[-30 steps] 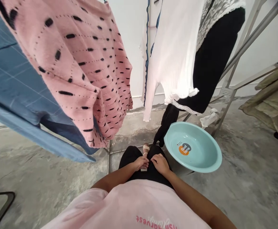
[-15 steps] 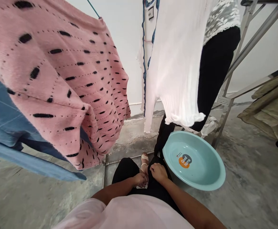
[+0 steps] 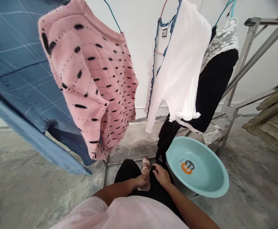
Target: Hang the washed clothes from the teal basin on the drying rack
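My left hand [image 3: 142, 182] hangs between my knees with its fingers curled in; no object shows in it. My right hand [image 3: 162, 175] lies on my right knee, fingers resting on the black trousers [image 3: 127, 171], holding nothing. Just right of that knee stands a light blue plastic basin [image 3: 208, 165] with a "Good home" sticker, and no clothes show inside it. In front of me hang a pink knit top [image 3: 112, 76] with black dashes, a white ribbed top [image 3: 179, 70] with ruffled hems, and a black garment [image 3: 215, 86] with white lace above.
At the left hangs a blue checked garment [image 3: 17, 63]. A metal folding frame [image 3: 234, 89] leans at the right, with a khaki garment [image 3: 272, 117] beside it. A metal floor bar [image 3: 129, 160] runs near my sandal [image 3: 146, 163]. Behind is a white wall [image 3: 139, 28].
My view has tilted up and shifted, so more of the hangers and the blue garment shows. Both hands stay nearly where they were, the left still curled and the right on the knee.
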`<act>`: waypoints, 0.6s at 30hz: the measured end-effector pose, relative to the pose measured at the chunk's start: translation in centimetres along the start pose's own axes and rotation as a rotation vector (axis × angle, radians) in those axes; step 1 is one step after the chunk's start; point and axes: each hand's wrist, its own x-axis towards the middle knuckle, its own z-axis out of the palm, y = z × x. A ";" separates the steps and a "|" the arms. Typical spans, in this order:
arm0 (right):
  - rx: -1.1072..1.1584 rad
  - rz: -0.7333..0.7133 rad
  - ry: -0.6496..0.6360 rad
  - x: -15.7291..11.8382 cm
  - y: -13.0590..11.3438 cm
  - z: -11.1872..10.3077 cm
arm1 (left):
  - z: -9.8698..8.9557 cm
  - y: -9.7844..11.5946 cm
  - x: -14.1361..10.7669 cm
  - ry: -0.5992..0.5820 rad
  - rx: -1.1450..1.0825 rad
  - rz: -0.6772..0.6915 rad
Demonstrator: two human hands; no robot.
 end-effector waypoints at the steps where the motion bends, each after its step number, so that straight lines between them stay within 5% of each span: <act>1: 0.099 0.016 0.048 -0.1 0.3 0.1 | -0.3 0.7 0.1 0.022 -0.012 -0.048; 5: 0.533 0.082 0.322 0.1 0.3 -0.1 | -2.3 6.1 1.4 0.097 -0.184 -0.096; 10: 0.914 0.100 0.509 1.9 -3.6 -3.8 | -4.6 17.1 2.6 0.055 -0.452 0.106; 14: 1.112 0.159 0.643 3.8 -5.8 -8.2 | -4.0 24.9 1.8 -0.046 -0.562 0.294; 18: 1.088 0.169 0.744 5.6 -4.8 -11.6 | -1.9 27.8 0.8 -0.088 -0.526 0.427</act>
